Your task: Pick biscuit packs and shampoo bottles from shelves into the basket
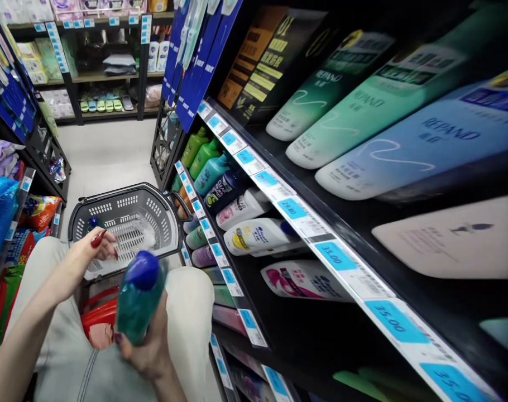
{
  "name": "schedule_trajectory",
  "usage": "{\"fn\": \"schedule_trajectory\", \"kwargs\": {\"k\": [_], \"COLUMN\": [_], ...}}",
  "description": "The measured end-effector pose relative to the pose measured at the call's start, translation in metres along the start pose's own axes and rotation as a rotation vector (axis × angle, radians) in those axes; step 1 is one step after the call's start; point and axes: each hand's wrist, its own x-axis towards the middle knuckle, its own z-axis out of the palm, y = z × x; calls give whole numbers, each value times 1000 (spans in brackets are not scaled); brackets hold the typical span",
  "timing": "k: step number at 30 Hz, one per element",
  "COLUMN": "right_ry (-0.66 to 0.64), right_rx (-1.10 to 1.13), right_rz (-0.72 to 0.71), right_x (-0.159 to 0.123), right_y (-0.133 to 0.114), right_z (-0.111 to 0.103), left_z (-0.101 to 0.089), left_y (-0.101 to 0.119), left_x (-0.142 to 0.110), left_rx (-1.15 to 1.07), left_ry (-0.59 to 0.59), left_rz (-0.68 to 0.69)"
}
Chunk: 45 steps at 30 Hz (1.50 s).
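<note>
My right hand (147, 349) is wrapped round the base of a teal bottle with a blue cap (137, 296), held tilted above my lap. My left hand (95, 245) hovers at the near rim of a grey plastic shopping basket (126, 207), fingers curled, red nails showing; whether it grips anything is unclear. The basket stands on the floor ahead of my knees, with a clear wrapper inside.
A black store shelf (304, 223) on the right carries rows of shampoo bottles and blue price tags. Red baskets (97, 321) sit low between my legs. Packaged goods line the left shelf (11, 223). The aisle floor (107, 151) runs back to more shelving.
</note>
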Motion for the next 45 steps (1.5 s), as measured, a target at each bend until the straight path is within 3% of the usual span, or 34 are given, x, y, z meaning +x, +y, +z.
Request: {"fn": "schedule_trajectory", "kwargs": {"k": [4, 9, 13, 18, 23, 26, 30, 33, 38, 41, 45], "right_ry": [29, 61, 60, 87, 129, 145, 107, 49, 70, 84, 39], "right_rx": [-65, -164, -146, -161, -235, -265, -243, -245, -221, -202, -156], "right_rz": [-170, -249, -241, -171, -171, -184, -135, -57, 324, 465, 505], "right_x": [1, -15, -23, -15, -2, 3, 6, 4, 3, 2, -3], "right_y": [-8, 1, 10, 14, 16, 18, 22, 33, 65, 80, 88], "right_z": [13, 39, 54, 67, 70, 73, 76, 71, 54, 50, 53], "left_z": [-24, -26, -27, -24, -14, -10, -9, -16, -38, -49, -58], "left_y": [25, 8, -4, 7, 19, 25, 30, 25, -14, -63, -141], "left_x": [-30, -54, -48, -26, -7, 4, 24, 42, 78, 105, 140], "left_rx": [578, 1108, 1236, 1286, 1412, 1545, 1655, 1713, 1755, 1753, 1749], "left_ry": [-95, -209, -285, -334, -400, -491, -591, -574, -487, -469, -526], "left_rz": [-7, 7, 54, 126, -100, -149, -93, 5, 74, 19, -99]}}
